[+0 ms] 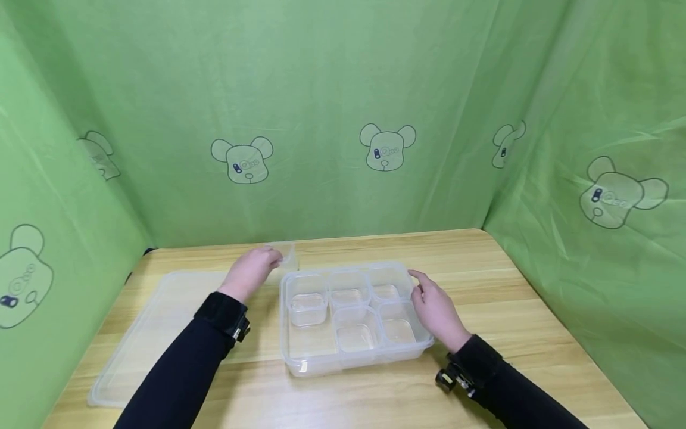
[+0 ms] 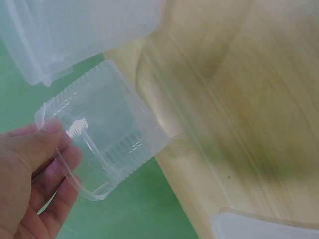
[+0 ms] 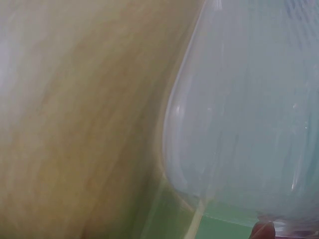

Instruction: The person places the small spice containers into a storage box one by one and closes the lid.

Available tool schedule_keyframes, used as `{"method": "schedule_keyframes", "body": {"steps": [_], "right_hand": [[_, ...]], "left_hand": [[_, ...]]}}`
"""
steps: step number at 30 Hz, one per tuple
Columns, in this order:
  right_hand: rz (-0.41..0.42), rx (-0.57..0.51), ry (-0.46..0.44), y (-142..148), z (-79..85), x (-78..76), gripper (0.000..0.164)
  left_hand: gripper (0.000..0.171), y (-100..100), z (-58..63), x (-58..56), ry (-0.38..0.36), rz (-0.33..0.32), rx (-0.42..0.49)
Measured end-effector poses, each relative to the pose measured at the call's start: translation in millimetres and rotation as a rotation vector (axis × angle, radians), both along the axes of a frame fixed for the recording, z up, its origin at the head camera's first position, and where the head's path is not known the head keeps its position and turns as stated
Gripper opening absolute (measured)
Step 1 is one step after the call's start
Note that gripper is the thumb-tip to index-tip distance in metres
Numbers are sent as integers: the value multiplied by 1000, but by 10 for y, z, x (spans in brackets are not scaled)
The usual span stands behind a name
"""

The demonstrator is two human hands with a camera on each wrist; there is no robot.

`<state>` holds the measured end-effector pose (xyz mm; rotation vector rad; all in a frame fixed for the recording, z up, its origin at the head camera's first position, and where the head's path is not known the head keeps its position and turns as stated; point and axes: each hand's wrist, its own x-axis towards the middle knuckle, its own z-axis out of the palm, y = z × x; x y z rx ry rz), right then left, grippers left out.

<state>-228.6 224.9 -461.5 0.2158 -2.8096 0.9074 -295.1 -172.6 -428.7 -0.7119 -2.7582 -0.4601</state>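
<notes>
My left hand (image 1: 250,271) pinches a small clear plastic container (image 2: 107,129) by its rim, thumb on one side and fingers on the other. This container is tilted, behind the left back corner of a large clear plastic box (image 1: 313,364). Inside the box sit several similar small containers (image 1: 355,336), three along the back and two at the front middle and right. The front left part shows the box floor. My right hand (image 1: 440,313) holds the box's right rim; in the right wrist view only a fingertip (image 3: 263,230) shows beside the wall.
A large translucent lid (image 1: 155,333) lies flat on the left of the wooden table (image 1: 482,381), partly under the left forearm. Green curtains (image 1: 321,196) with bear-head prints hang behind and on both sides of the table.
</notes>
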Motion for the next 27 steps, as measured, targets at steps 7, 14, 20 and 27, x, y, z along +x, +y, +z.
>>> {"method": "schedule_keyframes", "body": {"steps": [7, 14, 20, 27], "right_hand": [[-2, -1, 3, 12, -26, -2, 43], [4, 1, 10, 18, -36, -2, 43], [5, 1, 10, 15, -31, 2, 43], [4, -2, -6, 8, -17, -3, 43]], "left_hand": [[9, -59, 103, 68, 13, 26, 3], [6, -117, 206, 146, 54, 30, 41], [12, -110, 360, 261, 41, 31, 54], [8, -85, 508, 435, 110, -7, 39]]}}
